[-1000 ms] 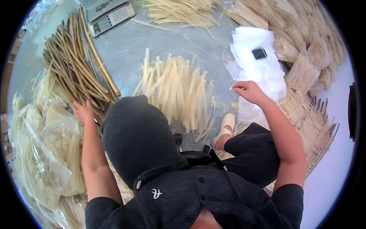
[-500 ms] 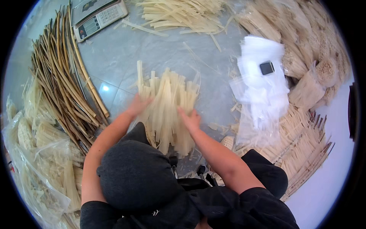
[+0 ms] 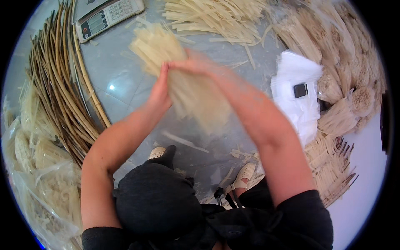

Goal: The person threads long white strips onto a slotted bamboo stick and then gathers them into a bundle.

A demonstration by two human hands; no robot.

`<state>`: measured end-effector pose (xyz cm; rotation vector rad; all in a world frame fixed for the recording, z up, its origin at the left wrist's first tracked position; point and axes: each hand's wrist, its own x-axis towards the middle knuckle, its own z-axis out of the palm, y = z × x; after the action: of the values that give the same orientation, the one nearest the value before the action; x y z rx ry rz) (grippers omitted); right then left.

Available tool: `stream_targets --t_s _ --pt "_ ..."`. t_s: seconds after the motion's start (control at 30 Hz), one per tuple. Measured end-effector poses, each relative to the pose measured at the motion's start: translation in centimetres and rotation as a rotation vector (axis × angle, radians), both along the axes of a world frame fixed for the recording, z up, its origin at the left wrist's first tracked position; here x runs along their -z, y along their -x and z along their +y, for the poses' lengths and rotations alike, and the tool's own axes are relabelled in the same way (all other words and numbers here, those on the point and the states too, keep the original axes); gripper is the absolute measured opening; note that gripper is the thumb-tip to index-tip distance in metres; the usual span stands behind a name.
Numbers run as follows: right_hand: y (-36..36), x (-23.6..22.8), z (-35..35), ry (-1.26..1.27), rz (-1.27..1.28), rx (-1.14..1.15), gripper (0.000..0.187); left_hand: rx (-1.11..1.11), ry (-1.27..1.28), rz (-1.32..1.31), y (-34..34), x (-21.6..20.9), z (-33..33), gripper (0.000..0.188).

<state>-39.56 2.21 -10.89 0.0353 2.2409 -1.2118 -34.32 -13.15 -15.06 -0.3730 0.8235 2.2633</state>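
A thick bundle of pale yellow flat strips [image 3: 154, 43] is held up between my two hands, slanting from the upper left to the lower right. Its lower end is smeared by motion. My left hand [image 3: 161, 89] grips the bundle's left side, palm pressed inward. Over the top and right side reaches my right hand [image 3: 193, 66], blurred, its fingertips meeting those of the left hand. Beyond the bundle, a loose heap of the same strips [image 3: 216, 18] lies on the grey floor [image 3: 112, 62].
Long brown sticks [image 3: 62, 75] and a digital scale [image 3: 110, 18] are on the left, above plastic-wrapped strips [image 3: 46, 171]. On the right lie white plastic bags [image 3: 293, 112] with a small dark square device [image 3: 300, 90] on top. Bagged bundles [image 3: 333, 54] fill the far right.
Both hands have lifted the bundle off the floor between my feet and carried it forward, tilting it from upright to slanted. Floor scraps and my left shoe now show.
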Motion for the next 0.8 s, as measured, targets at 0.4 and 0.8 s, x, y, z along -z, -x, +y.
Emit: stream_targets --t_s 0.4,0.8 --pt "-0.9 -2.8 11.6 -0.474 0.333 -0.103 0.05 0.785 0.83 0.873 -3.9 6.5 0.7 0.069" --pt "-42.9 -10.8 27.1 -0.479 -0.445 0.076 0.043 1.184 1.263 1.629 -9.6 3.0 -3.4 0.015"
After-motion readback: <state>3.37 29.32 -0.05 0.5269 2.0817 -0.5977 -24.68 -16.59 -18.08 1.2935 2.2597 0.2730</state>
